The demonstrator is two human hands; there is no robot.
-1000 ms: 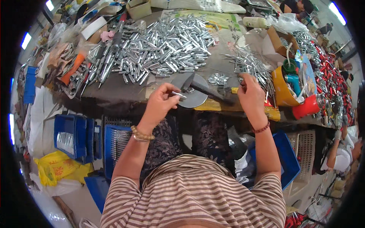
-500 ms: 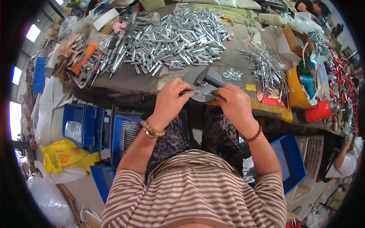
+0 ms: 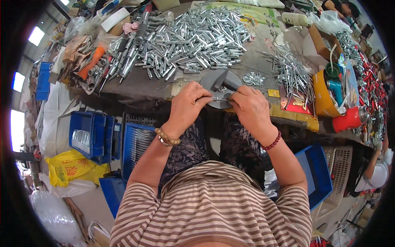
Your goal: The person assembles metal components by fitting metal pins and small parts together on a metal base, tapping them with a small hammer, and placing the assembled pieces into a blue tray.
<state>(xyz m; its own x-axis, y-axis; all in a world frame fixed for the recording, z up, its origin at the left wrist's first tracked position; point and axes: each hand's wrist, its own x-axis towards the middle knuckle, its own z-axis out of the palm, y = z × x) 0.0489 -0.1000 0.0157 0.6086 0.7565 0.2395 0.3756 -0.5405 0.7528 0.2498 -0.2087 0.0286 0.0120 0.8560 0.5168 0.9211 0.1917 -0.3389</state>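
Close together over the front edge of the round grey metal disc (image 3: pixel 210 77), both my hands are closed in a pinch. My left hand (image 3: pixel 190 101) grips a small shiny metal sleeve (image 3: pixel 216 98), mostly covered by the fingers. From the fingertips of my right hand (image 3: pixel 249 106) a thin metal rod (image 3: pixel 224 100) points left, its tip meeting the sleeve or nearly so; I cannot tell whether it is inside. A hammer (image 3: pixel 220 80) lies on the disc just beyond my fingers. Right of the disc is a small pile of short metal pieces (image 3: pixel 253 78).
A large heap of metal tubes (image 3: pixel 197 37) covers the bench's back. Thin rods (image 3: pixel 290 68) lie right, beside a yellow container (image 3: pixel 324 96) and a red flask (image 3: pixel 347 119). Blue bins (image 3: pixel 86 133) stand below left, another blue bin (image 3: pixel 314 177) below right.
My hands have come closer together, bringing the rod's tip up to the sleeve where a gap showed before. The hammer and disc stay in place on the bench.
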